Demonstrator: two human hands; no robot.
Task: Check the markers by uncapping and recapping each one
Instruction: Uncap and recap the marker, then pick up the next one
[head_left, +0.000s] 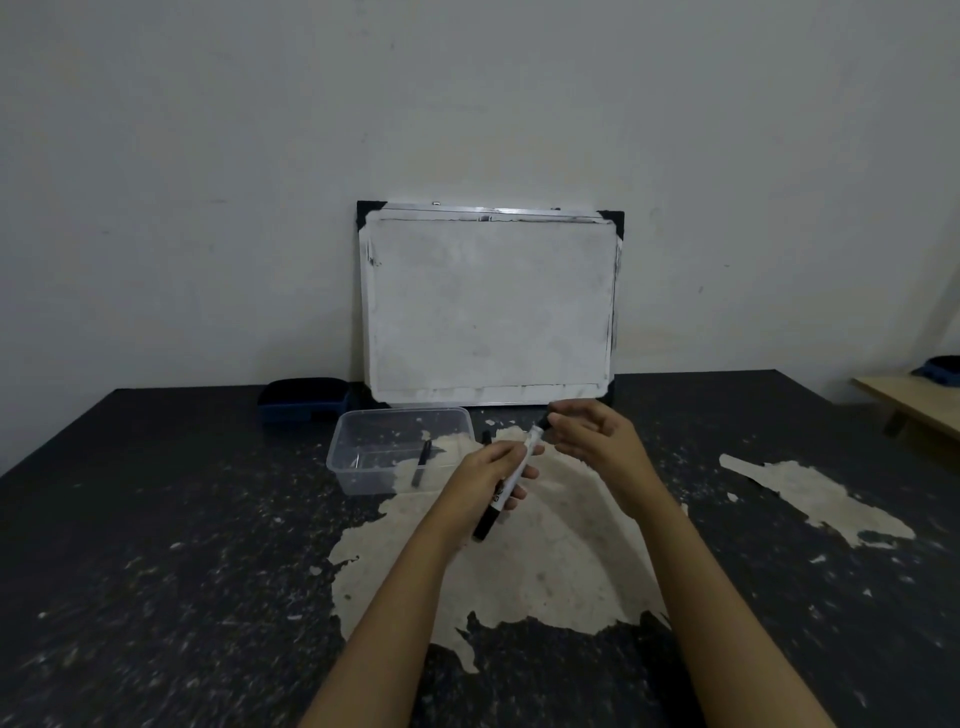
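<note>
White-barrelled marker (511, 480) with black ends is held tilted above the surface (156, 519), in front of the whiteboard (488, 306). The barrel is wrapped by the left hand (493, 475) around its middle. The cap (544, 423) at the upper end is pinched by thumb and forefinger of the right hand (597, 441); remaining fingers are spread loosely. Whether the cap is fully seated or partly off cannot be told.

Handling, as judged: the marker is light, rigid, smooth plastic, so some slip is expected under a loose grip. The barrel should be gripped mid-length, the cap taken by its sides and pulled straight along the axis; twisting or bending is not needed. A snap fit is likely, so a short firm pull and a push until seated should be expected.

A second marker (422, 462) is seen lying inside the clear plastic container (353, 441), left of the hands. Another dark marker end (487, 437) is visible just behind the left hand; its resting place cannot be told. A dark blue tray (304, 400) sits behind the container.
</note>
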